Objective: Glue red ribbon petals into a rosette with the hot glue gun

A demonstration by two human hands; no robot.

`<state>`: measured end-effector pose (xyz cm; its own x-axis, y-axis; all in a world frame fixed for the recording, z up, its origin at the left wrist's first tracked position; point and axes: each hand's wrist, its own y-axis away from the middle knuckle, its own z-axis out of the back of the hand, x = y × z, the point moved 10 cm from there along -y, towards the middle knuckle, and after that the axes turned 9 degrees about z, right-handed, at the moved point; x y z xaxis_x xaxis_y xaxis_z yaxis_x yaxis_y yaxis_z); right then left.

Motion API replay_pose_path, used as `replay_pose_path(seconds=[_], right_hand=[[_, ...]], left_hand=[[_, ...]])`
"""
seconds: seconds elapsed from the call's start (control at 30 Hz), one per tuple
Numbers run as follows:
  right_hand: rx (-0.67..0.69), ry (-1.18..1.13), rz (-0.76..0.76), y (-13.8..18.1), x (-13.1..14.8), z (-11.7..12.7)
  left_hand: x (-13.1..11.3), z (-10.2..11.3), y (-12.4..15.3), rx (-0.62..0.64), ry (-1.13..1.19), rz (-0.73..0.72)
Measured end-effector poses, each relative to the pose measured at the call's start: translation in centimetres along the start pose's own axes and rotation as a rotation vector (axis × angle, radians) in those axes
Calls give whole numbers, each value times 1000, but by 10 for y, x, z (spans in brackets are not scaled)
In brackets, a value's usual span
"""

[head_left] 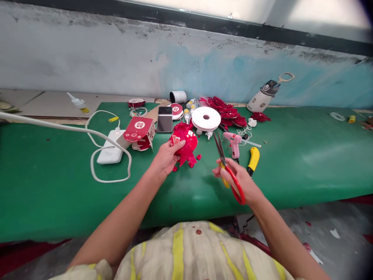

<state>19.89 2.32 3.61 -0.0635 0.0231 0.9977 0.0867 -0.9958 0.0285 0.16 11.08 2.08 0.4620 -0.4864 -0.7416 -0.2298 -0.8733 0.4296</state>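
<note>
My left hand (169,154) is closed around the edge of a red ribbon rosette (189,144), thumb on top, holding it over the green work surface. Ribbon tails hang from its lower side, and small red scraps (199,157) lie beside it. In my right hand (240,179) is a pair of scissors (233,181) with one red and one yellow handle loop. Their blades point up and away, to the right of the rosette and apart from it. Just beyond the rosette stands a white ribbon spool (206,118).
Right of centre lie a pink glue gun (232,143), a yellow-handled cutter (253,158) and stacked red rosettes (224,110). Further back stands a bottle (264,96). To the left are a phone (164,119), a red box (140,130) and a white power bank (111,149) with a looping cable.
</note>
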Motion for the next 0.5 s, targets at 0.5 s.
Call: replay_pose_path(seconds=[0.5], right_hand=[[396, 250, -98, 53, -10, -35]], left_hand=[[11, -21, -19, 178, 79, 21]])
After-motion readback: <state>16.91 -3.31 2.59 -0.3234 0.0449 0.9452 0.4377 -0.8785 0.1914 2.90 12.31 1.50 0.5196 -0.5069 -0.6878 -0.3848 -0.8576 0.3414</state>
